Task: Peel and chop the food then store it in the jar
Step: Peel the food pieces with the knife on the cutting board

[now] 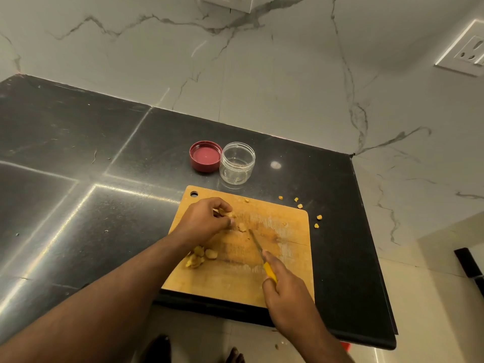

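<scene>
A wooden cutting board (pixel 282 263) lies on the black counter. My left hand (pixel 203 221) pinches a small pale yellow piece of food (pixel 227 213) at the board's upper left. Another small piece (pixel 241 227) lies just beside its fingertips. My right hand (pixel 285 292) grips a yellow-handled knife (pixel 258 247), blade pointing up toward that piece. A heap of cut pieces (pixel 200 256) sits on the board's left edge, under my left forearm. Behind the board stand an open, clear jar (pixel 237 162) and its red lid (pixel 205 155), upturned.
Several small yellow scraps (pixel 300 206) are scattered on the counter (pixel 78 158) off the board's far right corner. The counter ends at a marble wall behind and an edge on the right. A wall socket (pixel 465 52) is at upper right. Feet show on the floor below.
</scene>
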`<state>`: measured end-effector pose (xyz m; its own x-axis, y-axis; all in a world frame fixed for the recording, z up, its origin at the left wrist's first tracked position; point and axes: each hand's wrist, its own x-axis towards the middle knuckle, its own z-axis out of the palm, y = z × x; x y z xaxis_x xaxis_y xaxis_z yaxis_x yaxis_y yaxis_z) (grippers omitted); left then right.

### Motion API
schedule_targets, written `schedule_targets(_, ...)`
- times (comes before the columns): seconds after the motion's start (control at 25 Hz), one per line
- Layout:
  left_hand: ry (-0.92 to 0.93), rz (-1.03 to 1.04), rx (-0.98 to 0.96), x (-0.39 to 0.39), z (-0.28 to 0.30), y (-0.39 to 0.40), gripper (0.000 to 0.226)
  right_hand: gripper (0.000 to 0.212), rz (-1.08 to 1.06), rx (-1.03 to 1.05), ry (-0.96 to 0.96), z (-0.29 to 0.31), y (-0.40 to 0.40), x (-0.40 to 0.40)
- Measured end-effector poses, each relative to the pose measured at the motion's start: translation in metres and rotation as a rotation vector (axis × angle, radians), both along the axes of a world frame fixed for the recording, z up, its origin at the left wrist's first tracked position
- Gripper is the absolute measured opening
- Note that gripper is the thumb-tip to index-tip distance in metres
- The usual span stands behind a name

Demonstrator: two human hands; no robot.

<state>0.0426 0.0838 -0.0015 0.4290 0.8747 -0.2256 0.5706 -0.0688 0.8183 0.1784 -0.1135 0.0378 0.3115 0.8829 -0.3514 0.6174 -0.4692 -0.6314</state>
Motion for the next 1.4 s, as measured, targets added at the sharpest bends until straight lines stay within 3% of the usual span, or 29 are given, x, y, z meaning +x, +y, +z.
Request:
schedule_targets(0.16, -0.023, 0.004, -0.052, -0.013, 0.002, 0.010, 0.025, 0.050, 0.063, 0.040, 0.102, 0.006, -0.003, -0.004)
schedule_targets(0.36, -0.115, 0.123, -0.065, -0.022, 0.003, 0.016, 0.022, 0.052, 0.060, 0.048, -0.037, -0.002, 0.020, 0.011)
schedule_targets(0.56, -0.125, 0.132, -0.060, -0.028, 0.006, 0.017, 0.023, 0.053, 0.179, 0.049, 0.245, -0.006, -0.002, -0.005)
schedule_targets(0.72, -0.097, 0.114, -0.077, -0.024, 0.005, 0.012, 0.024, 0.051, 0.076, 0.068, 0.146, -0.012, 0.003, 0.005)
schedule_targets(0.88, -0.032, 0.015, -0.075, -0.015, 0.009, 0.004, 0.030, 0.051, 0.155, 0.054, 0.261, -0.007, -0.005, -0.003)
schedule_targets(1.12, 0.096, -0.133, 0.012, 0.004, 0.008, -0.011, 0.031, 0.049, -0.165, 0.130, 0.207, -0.008, -0.009, 0.015)
schedule_targets(1.4, 0.161, -0.185, 0.043, 0.010, 0.005, -0.013, 0.031, 0.049, -0.069, 0.110, 0.112, 0.001, -0.002, 0.000)
